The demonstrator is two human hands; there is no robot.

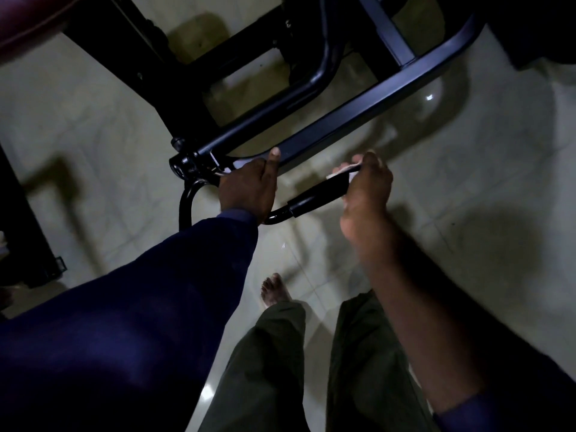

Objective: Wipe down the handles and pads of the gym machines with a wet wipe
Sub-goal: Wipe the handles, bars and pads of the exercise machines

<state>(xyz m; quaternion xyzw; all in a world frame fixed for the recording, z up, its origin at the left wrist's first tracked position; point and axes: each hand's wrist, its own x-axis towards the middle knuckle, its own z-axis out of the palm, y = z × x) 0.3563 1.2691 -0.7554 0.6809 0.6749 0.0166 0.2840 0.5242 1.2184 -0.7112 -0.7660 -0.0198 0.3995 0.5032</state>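
1. Wipe (343,173): a small white crumpled piece, only partly showing. It sits at the far end of the grip (318,193), pressed against it under the right hand (367,191).
2. Right hand: fingers bunched close together and curled over the grip's end, pinching the wipe to it. The thumb side is blurred, so its exact hold cannot be told. The forearm is bare, with the sleeve pushed up towards the elbow.
3. Grip: a short matt black sleeve on a glossy black handle (185,201). The handle is a bent tube that loops round to the left and up to a bracket (190,165) at the near end of the frame (358,116).
4. Left hand (249,188): it lies over the near end of the frame, just beside the bracket. The fingers curl away out of sight, and the thumb is straight and laid along the frame's flat face. A dark blue sleeve (156,291) covers this arm to the wrist.
5. Frame: dark painted metal with a dull sheen, running up and to the right, then curving. More black tubes cross behind it.
6. Pad (28,23): a dark red cushioned edge at the top left corner, well apart from both hands.
7. Floor (124,126): pale glossy tiles carrying shadows and reflections. A bare foot (276,289) and olive trousers (265,363) show below the hands.
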